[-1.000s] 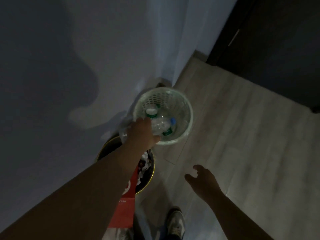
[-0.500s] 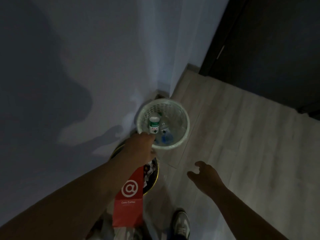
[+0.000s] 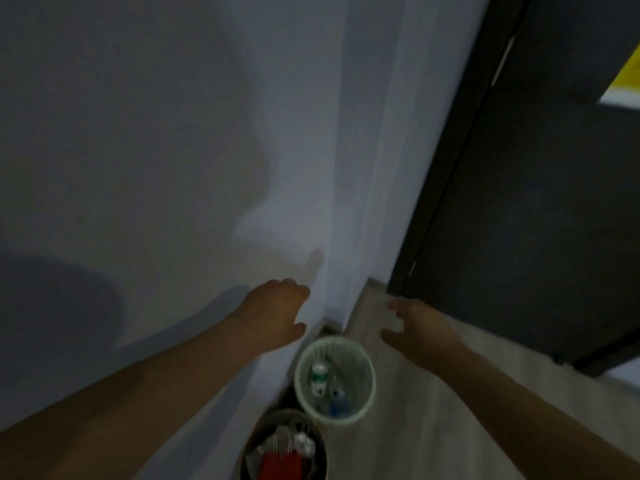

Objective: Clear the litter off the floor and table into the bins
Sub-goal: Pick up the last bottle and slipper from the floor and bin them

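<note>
A pale green mesh bin [image 3: 367, 362] stands on the floor in the wall corner, with clear plastic bottles [image 3: 319, 377] lying inside it. Just in front of it is a dark round bin [image 3: 320, 441] holding a red paper bag [image 3: 281, 465] and crumpled white litter. My left hand [image 3: 275, 311] hovers above and left of the green bin, fingers apart and empty. My right hand [image 3: 419, 329] is to the right of that bin, also spread and empty.
A white wall [image 3: 156, 150] fills the left and centre. A dark door [image 3: 526, 209] stands at the right, above light wood floor [image 3: 450, 410]. Something yellow [image 3: 628, 67] shows at the top right edge.
My left hand has let go of the bottle into the green bin and lifted away. The red bag now sits in the dark bin. The view has tilted upward.
</note>
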The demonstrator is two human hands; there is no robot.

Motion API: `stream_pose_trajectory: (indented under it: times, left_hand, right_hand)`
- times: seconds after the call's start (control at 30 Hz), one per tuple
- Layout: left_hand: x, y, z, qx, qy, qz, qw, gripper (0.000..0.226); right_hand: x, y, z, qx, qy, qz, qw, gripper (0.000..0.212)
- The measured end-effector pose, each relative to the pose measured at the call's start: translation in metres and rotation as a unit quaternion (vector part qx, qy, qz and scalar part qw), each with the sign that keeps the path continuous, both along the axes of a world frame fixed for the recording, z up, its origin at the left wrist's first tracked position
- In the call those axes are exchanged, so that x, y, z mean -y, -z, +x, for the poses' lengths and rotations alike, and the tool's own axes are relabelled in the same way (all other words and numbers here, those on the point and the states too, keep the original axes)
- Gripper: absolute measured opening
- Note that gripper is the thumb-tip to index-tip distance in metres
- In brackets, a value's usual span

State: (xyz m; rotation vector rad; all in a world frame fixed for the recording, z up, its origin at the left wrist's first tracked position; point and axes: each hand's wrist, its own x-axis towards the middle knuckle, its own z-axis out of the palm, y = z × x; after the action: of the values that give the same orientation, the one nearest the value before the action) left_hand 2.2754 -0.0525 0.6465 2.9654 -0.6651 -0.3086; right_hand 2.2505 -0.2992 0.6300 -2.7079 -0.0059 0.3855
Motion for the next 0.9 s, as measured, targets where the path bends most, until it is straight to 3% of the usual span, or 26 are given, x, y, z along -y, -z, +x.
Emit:
stream_pose_trajectory:
  times: [0.23,0.47,0.63,0.9]
  left_hand:
    - [-0.022,-0.226,0.003,0.205,-0.013,-0.021,0.978,0.054]
    - [-0.029,-0.387,-0.058,0.361,-0.049,-0.036,0.931,0.051]
    - [-0.022,-0.435,-0.116,0.422,-0.107,-0.029,0.9,0.05]
    - [-0.006,-0.454,-0.195,0.431,-0.254,0.031,0.865,0.048]
  right_hand:
    - [-0.011,-0.236,0.005,0.202,-0.06,0.012,0.977,0.058]
    - [-0.016,-0.399,-0.02,0.394,-0.157,0.045,0.904,0.057]
    - [-0.012,-0.452,-0.023,0.485,-0.246,0.077,0.836,0.045]
    - [-0.031,-0.464,-0.025,0.495,-0.385,0.151,0.764,0.038]
